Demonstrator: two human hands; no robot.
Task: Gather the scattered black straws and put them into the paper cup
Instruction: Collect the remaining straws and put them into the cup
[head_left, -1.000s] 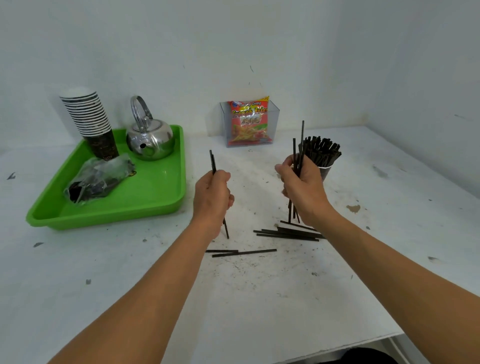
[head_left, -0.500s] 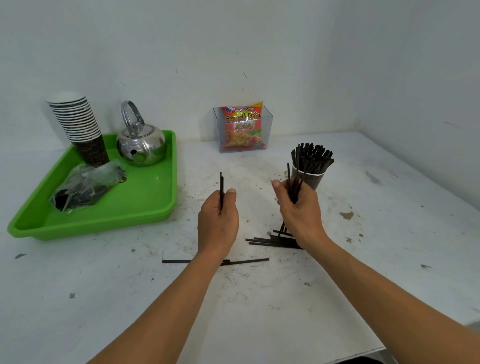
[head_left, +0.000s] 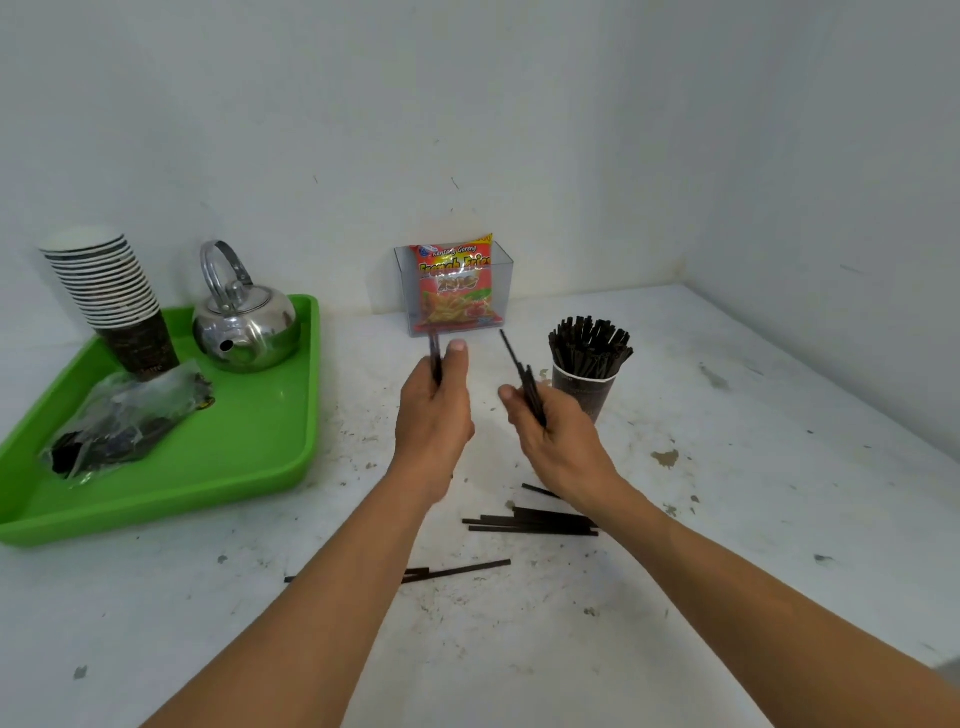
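A dark paper cup stands right of centre on the white table, packed with upright black straws. My left hand grips a couple of black straws upright, thumb on top. Just left of the cup, my right hand grips a small bundle of black straws tilted to the left. Several loose straws lie on the table under my right wrist. More loose straws lie nearer me, partly hidden by my left forearm.
A green tray at the left holds a stack of paper cups, a steel kettle and a crumpled plastic bag. A clear holder with a snack packet stands against the back wall. Walls close the back and right.
My view has dropped lower. My right hand drew back from the cup and tilted its bundle to the left; both hands keep their straws and stand close together.
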